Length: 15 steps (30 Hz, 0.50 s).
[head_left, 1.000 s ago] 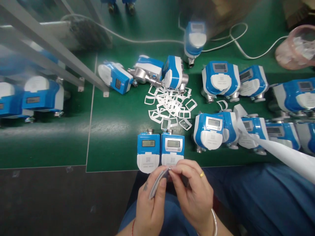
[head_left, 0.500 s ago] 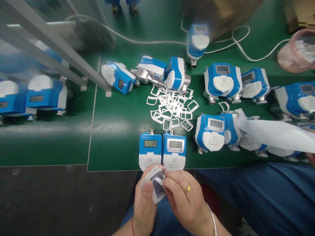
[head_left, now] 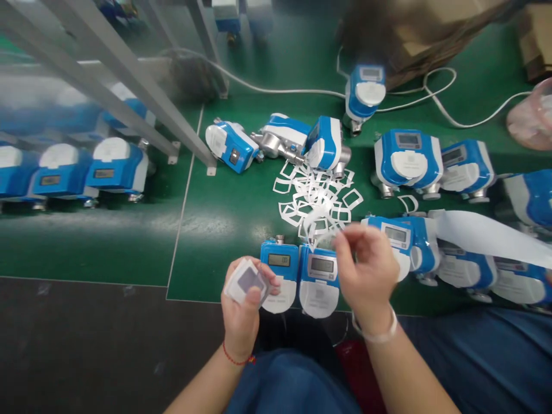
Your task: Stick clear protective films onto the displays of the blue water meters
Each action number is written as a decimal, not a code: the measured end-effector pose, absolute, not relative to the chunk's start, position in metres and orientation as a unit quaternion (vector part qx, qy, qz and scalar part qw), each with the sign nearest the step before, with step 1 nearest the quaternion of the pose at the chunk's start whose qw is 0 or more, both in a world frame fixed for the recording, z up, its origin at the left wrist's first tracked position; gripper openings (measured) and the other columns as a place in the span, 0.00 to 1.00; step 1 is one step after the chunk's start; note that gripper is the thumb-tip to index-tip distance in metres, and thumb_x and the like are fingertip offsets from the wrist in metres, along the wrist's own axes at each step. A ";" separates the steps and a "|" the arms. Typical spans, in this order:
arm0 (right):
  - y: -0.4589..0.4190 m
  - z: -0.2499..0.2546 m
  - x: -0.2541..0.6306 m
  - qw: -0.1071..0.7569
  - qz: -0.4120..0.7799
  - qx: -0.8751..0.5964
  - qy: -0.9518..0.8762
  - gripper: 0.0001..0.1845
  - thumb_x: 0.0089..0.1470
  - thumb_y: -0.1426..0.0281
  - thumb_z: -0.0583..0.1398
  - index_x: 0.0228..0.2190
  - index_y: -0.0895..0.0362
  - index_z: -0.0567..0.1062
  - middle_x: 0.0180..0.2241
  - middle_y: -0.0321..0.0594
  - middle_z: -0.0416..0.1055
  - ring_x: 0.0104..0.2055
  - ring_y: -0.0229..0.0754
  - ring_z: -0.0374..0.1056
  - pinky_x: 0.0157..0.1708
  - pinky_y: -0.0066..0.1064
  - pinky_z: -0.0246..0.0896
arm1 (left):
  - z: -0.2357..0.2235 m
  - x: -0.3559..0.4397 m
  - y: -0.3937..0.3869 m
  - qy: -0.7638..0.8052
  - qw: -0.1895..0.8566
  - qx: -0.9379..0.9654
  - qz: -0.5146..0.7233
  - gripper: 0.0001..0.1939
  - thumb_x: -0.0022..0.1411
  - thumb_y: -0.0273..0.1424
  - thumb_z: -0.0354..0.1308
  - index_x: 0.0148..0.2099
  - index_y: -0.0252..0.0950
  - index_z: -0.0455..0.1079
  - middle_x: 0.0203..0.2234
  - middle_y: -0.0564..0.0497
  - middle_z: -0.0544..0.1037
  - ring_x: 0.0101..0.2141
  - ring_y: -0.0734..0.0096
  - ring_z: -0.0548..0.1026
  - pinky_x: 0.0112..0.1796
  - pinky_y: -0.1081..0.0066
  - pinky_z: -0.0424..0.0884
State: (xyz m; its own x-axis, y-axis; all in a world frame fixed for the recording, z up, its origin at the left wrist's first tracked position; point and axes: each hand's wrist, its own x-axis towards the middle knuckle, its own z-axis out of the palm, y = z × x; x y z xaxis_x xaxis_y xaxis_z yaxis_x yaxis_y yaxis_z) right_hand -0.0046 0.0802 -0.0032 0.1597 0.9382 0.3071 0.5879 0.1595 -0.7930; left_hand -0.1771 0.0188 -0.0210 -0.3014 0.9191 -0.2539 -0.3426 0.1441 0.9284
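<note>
My left hand [head_left: 244,302] is closed around a small stack of white-bordered labels with dark windows [head_left: 250,280], held just left of two blue-and-white meters. Of these, the left meter [head_left: 279,270] shows a bare display; the right meter [head_left: 319,273] has a white frame around its display. Above the right meter, my right hand [head_left: 368,261] pinches a thin white paper frame [head_left: 317,227], slightly blurred. It hangs over a loose pile of similar white paper frames [head_left: 313,192] on the green table.
More meters [head_left: 407,158] stand to the right, partly under a white paper strip [head_left: 491,236]. Others [head_left: 114,167] line up at left behind grey metal bars [head_left: 129,75]. A white cable [head_left: 276,90] crosses the back. A pink bin [head_left: 530,118] stands far right.
My hands have separated. My right hand has moved up and right with a paper frame toward the pile; my left has moved slightly up and left with the labels. The view has shifted.
</note>
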 end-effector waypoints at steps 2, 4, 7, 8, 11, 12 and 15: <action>0.107 -0.011 -0.003 0.401 0.159 -0.654 -0.621 0.17 0.49 0.73 0.63 0.43 0.59 0.71 0.43 0.51 0.69 0.48 0.53 0.68 0.44 0.46 0.69 | -0.024 -0.185 0.018 0.558 0.435 0.410 0.575 0.25 0.51 0.46 0.65 0.46 0.37 0.66 0.31 0.50 0.75 0.29 0.69 0.76 0.29 0.70 0.75; 0.103 -0.009 -0.009 0.386 0.241 -0.666 -0.591 0.21 0.50 0.69 0.64 0.46 0.59 0.71 0.44 0.52 0.71 0.45 0.51 0.71 0.40 0.42 0.72 | -0.025 -0.193 0.021 0.556 0.307 0.556 0.536 0.31 0.46 0.45 0.69 0.49 0.37 0.66 0.33 0.48 0.76 0.31 0.65 0.77 0.32 0.67 0.76; 0.059 0.003 -0.029 0.386 0.482 -0.609 -0.498 0.09 0.52 0.65 0.64 0.35 0.57 0.76 0.27 0.40 0.76 0.26 0.40 0.73 0.24 0.28 0.71 | -0.024 -0.203 0.028 0.515 0.150 0.701 0.469 0.37 0.40 0.44 0.72 0.50 0.37 0.65 0.31 0.46 0.78 0.31 0.61 0.79 0.33 0.66 0.77; 0.043 0.007 -0.037 0.389 0.517 -0.602 -0.468 0.07 0.51 0.66 0.64 0.32 0.57 0.76 0.25 0.39 0.76 0.23 0.38 0.72 0.22 0.26 0.70 | -0.024 -0.205 0.030 0.503 0.122 0.729 0.449 0.36 0.40 0.44 0.73 0.49 0.36 0.64 0.30 0.46 0.79 0.30 0.61 0.79 0.33 0.67 0.77; 0.014 0.011 -0.049 0.391 0.520 -0.626 -0.429 0.04 0.48 0.69 0.66 0.27 0.57 0.77 0.23 0.38 0.76 0.22 0.38 0.71 0.19 0.23 0.67 | -0.026 -0.209 0.032 0.474 0.082 0.781 0.397 0.32 0.43 0.44 0.71 0.46 0.34 0.65 0.27 0.45 0.80 0.29 0.61 0.80 0.34 0.68 0.77; 0.011 0.011 -0.050 0.387 0.511 -0.635 -0.432 0.04 0.47 0.69 0.66 0.25 0.57 0.78 0.22 0.39 0.76 0.22 0.38 0.71 0.18 0.23 0.66 | -0.027 -0.209 0.031 0.466 0.080 0.793 0.384 0.30 0.44 0.44 0.70 0.45 0.34 0.65 0.27 0.45 0.80 0.29 0.62 0.80 0.34 0.68 0.77; 0.010 0.007 -0.047 0.348 0.506 -0.651 -0.446 0.06 0.47 0.69 0.65 0.22 0.57 0.78 0.22 0.40 0.76 0.23 0.40 0.70 0.19 0.25 0.64 | -0.028 -0.207 0.028 0.456 0.072 0.806 0.370 0.21 0.52 0.43 0.65 0.43 0.35 0.66 0.27 0.47 0.80 0.29 0.64 0.81 0.34 0.70 0.77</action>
